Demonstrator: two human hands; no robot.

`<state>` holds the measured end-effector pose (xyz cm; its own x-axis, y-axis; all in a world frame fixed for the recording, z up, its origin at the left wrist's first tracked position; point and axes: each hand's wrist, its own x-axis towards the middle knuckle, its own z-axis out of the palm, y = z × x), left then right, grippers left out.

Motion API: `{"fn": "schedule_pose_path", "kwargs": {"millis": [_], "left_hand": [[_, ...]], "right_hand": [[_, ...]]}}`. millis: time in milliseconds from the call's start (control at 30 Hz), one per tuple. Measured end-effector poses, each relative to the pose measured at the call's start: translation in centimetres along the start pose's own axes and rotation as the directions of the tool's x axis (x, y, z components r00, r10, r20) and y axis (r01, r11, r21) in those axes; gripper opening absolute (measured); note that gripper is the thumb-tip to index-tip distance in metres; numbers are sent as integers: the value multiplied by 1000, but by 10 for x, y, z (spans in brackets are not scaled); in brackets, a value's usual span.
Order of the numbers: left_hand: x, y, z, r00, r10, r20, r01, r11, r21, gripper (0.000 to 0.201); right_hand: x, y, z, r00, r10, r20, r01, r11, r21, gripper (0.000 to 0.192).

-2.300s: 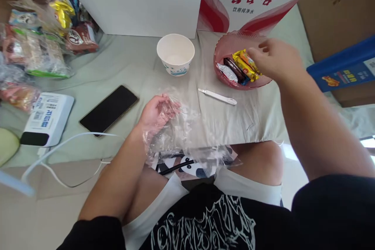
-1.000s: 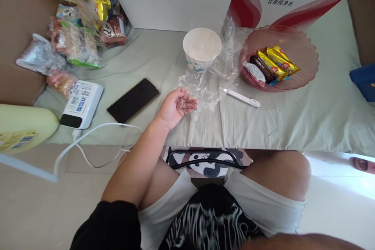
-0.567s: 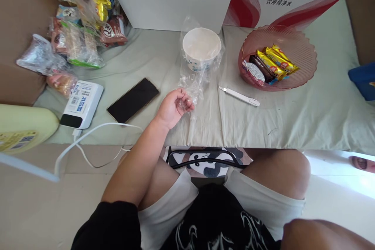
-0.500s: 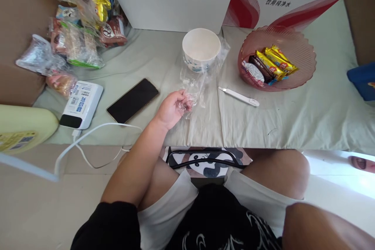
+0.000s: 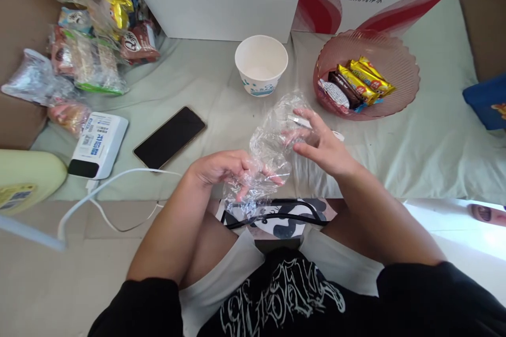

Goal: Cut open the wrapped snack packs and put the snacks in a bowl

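A crumpled sheet of clear plastic film point(image 5: 271, 139) stretches between my hands, above the front part of the cloth. My left hand point(image 5: 223, 168) has its fingers closed on the film's lower part, a loose end dangling beyond the table edge. My right hand point(image 5: 326, 147) is at the film's right side, thumb and fingers apart, some fingertips seen through the film. Behind that hand lies a white utility knife point(image 5: 299, 121), partly covered by hand and film. A white paper bowl point(image 5: 261, 58) with a blue print stands upright just beyond the film.
A pink ribbed bowl point(image 5: 411, 79) with wrapped snacks stands right. A phone point(image 5: 169, 138), a white device point(image 5: 98, 145) with a cable and several snack bags point(image 5: 90, 63) are left. White-and-red boxes point(image 5: 225, 0) stand behind; a yellow bottle point(image 5: 29, 179) is at the left edge.
The plastic film has come away from around the paper bowl and moved towards me, in my left hand. My right hand has come up from my lap area to the film.
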<state>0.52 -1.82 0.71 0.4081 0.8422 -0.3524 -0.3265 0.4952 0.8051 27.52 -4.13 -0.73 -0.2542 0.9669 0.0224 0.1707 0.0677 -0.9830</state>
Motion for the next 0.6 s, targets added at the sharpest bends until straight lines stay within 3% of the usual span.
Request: {"fn": "schedule_pose_path", "kwargs": {"millis": [100,167,300,367,467,600], "left_hand": [[3,-2,-10,998,54,-23,-52,996,66,28],[2,-3,-17,998,65,-20,-62,992,110,28],[6,4,-25,985,-3,171,-23,988,150,36],[12,9,-23,979,38,200,-66,989,131,42],[21,10,-14,983,169,67,-176,979,103,39],[26,6,-7,983,161,-88,-146,976,159,33]], "right_hand": [[-11,6,2,990,15,-141,-20,999,-36,40],[-17,9,-4,968,-54,-244,15,987,-160,40],[-23,12,-20,898,-232,-373,114,943,-312,43],[-25,11,-27,862,-298,-410,155,926,-345,41],[-30,6,-33,840,-358,-409,221,912,-345,41],[-35,4,-31,867,-245,-434,198,968,-153,50]]}}
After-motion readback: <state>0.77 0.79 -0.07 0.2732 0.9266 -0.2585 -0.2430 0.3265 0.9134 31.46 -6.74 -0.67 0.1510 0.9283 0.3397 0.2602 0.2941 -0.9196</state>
